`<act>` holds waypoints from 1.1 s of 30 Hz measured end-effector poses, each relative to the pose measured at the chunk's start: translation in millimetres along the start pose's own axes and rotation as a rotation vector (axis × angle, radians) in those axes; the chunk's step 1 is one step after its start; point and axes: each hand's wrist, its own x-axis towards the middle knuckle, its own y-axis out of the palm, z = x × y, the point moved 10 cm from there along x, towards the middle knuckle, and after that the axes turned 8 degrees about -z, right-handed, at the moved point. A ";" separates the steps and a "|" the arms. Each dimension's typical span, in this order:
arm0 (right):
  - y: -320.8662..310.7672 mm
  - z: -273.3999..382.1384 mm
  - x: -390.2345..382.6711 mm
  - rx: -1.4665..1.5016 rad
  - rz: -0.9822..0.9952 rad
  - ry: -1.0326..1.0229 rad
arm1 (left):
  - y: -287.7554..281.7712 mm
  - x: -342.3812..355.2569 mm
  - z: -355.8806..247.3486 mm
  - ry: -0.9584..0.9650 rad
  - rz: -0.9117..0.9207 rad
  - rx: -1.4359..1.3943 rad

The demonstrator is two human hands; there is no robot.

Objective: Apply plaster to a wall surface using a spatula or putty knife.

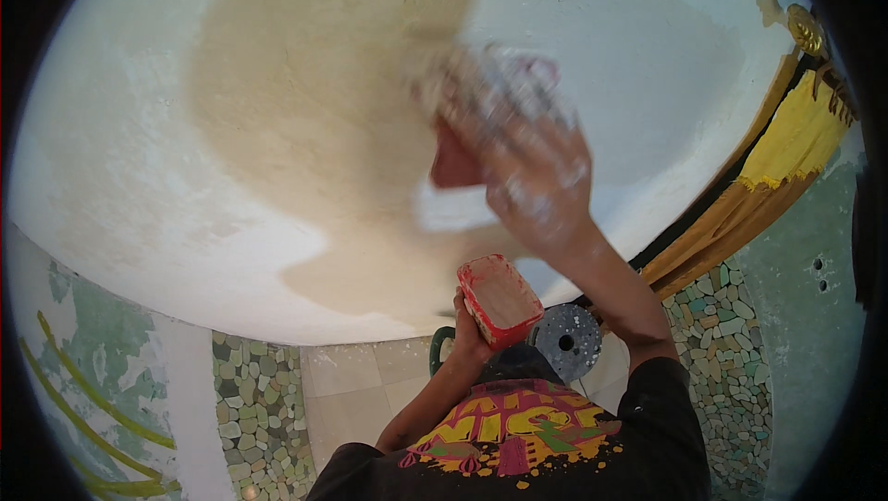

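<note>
My right hand (pixel 523 131), smeared with white and blurred by motion, is up against a broad pale wall (pixel 592 29). It grips a flat dark-red piece (pixel 455 159) whose corner sticks out below the fingers; its exact kind does not show. Below and nearer to me, my left hand (pixel 470 327) is closed around the side of a red rectangular plastic tub (pixel 499 302). The tub's rim is stained whitish, and pale off-white matter shows inside. A brownish darker area spreads over the wall left of my right hand, and a greyish one lies to its right.
A speckled grey disc (pixel 566 342) with a centre hole stands low beside the tub. A dark green curved thing (pixel 442 350) shows left of my left wrist. Pebble strips (pixel 259 399) flank beige floor tiles (pixel 342 390). Yellow and orange-brown drapery (pixel 786 145) edges the wall at right.
</note>
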 end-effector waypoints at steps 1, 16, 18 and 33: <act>-5.0 -15.5 9.1 -0.042 -0.030 0.082 | -0.5 -0.7 0.5 -0.002 -0.006 0.004; -49.3 -75.5 35.7 0.041 -0.221 0.174 | -0.3 6.1 3.8 -0.010 -0.002 0.031; -59.3 -73.2 38.4 -0.060 -0.337 0.099 | -0.8 5.7 5.1 -0.027 0.010 0.016; -22.0 -26.9 70.0 0.018 -0.089 0.117 | 8.4 13.3 6.9 -0.014 -0.057 0.019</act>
